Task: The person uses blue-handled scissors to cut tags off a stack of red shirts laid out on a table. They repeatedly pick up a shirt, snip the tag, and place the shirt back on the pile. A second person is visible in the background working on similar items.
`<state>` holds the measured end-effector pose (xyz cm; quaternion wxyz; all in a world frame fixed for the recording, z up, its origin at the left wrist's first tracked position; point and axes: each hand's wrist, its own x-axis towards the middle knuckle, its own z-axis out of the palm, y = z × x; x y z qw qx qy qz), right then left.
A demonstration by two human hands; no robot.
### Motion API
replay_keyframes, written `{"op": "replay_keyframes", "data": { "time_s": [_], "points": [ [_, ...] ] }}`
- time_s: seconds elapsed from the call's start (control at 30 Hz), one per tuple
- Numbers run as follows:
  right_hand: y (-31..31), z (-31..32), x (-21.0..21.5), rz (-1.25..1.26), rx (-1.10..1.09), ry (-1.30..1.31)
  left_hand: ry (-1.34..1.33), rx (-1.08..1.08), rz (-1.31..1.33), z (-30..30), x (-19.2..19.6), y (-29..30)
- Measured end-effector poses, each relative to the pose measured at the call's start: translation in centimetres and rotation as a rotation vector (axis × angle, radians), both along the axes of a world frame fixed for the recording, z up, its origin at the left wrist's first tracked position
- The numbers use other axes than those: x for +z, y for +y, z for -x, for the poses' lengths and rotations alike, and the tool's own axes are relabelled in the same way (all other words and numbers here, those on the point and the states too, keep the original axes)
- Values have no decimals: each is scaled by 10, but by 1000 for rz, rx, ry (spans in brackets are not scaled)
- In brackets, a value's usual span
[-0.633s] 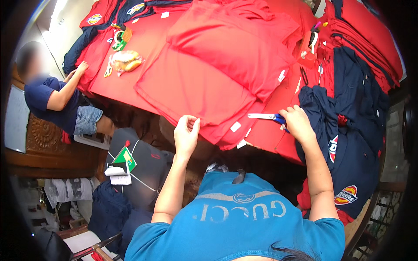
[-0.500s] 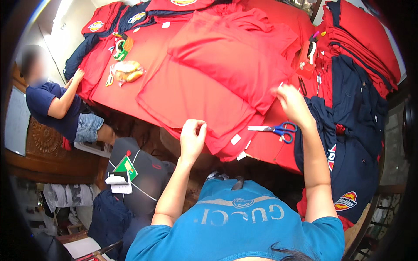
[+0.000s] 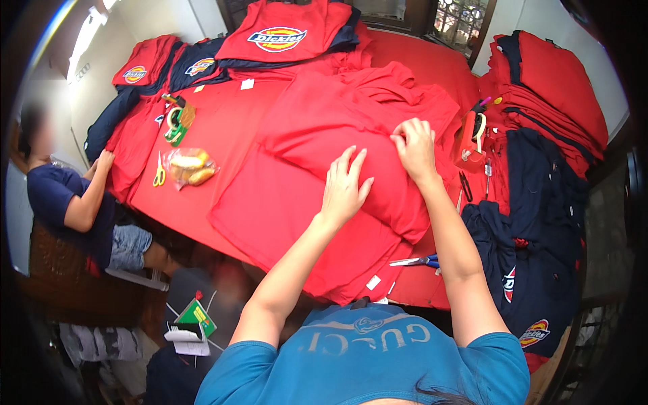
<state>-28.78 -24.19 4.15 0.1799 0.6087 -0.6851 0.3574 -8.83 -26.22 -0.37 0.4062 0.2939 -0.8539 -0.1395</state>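
A red shirt (image 3: pixel 304 128) lies partly folded over other red cloth on the table in front of me. My left hand (image 3: pixel 343 189) is open above the fold, fingers spread and palm down. Just to its right, my right hand (image 3: pixel 416 150) is over the same shirt, its fingers bent in toward the thumb as in a pinch; what lies between the fingertips is hidden. Blue-handled scissors (image 3: pixel 422 261) rest near the table's front edge, partly covered by my right forearm. Small white tags (image 3: pixel 373 282) show at the cloth's near corner.
To the right are a red tape dispenser (image 3: pixel 469 143), black thread snips (image 3: pixel 466 185), navy shirts (image 3: pixel 547 192) and a red shirt stack (image 3: pixel 563 88). Yellow scissors (image 3: pixel 159 172), a bag of yellow food (image 3: pixel 192 167) and a green tape dispenser (image 3: pixel 177 128) lie left. A person (image 3: pixel 77 196) works at the far left.
Both hands have moved forward over the red shirt, the right one also leftward from its right edge. The left fingers have spread from a pinch. The view has shifted.
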Motion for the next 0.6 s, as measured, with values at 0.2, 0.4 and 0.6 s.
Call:
{"op": "replay_keyframes", "data": {
  "time_s": [0.2,0.4,0.6],
  "points": [
    [37,-38,0,-198,382,157,59,27,226,5,-4,-37],
    [32,9,8,-77,244,-322,-135,-36,231,-2,-1,-58],
    [81,222,-30,132,-697,-546,-125,-137,218,9,12,-71]
  ]
}}
